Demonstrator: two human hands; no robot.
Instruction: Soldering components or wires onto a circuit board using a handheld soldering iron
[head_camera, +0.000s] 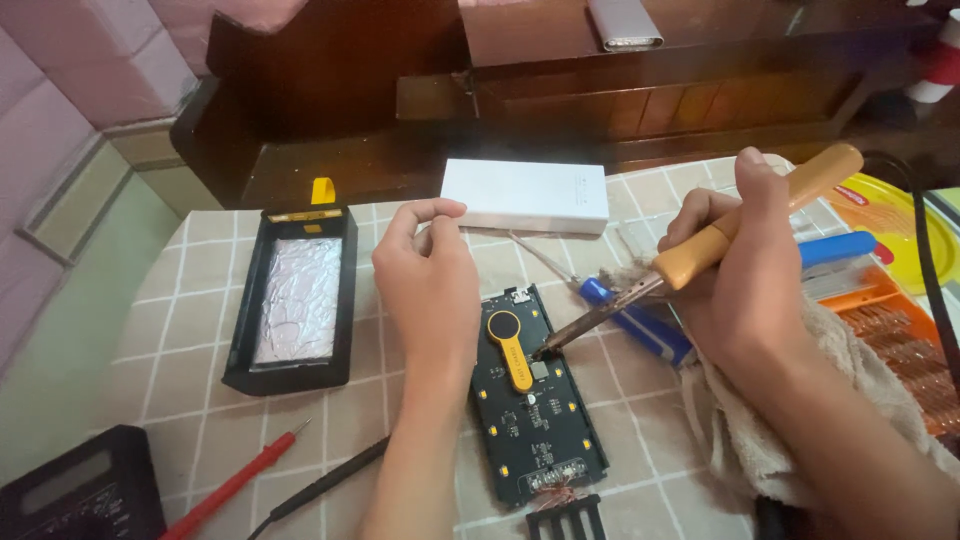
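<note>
Head view | right hand (745, 270) grip clamped on wooden-handled soldering iron (700, 255) | left hand (430, 280) grip together, empty, beside flat black circuit board (535, 400)

A table (200, 330) covered in a pale cloth with a grid of thin brown lines fills the lower part of the view. Behind it stands dark brown wooden furniture (560, 110), perhaps a bench or bed frame, with panelled boards along its front. At the upper left a wall (60, 70) of large pinkish tiles meets a pale green floor (60, 370) along a lighter skirting strip (90, 190). Light is soft and even, falling brightest on the cloth, while the wood stays in shadow.
</note>
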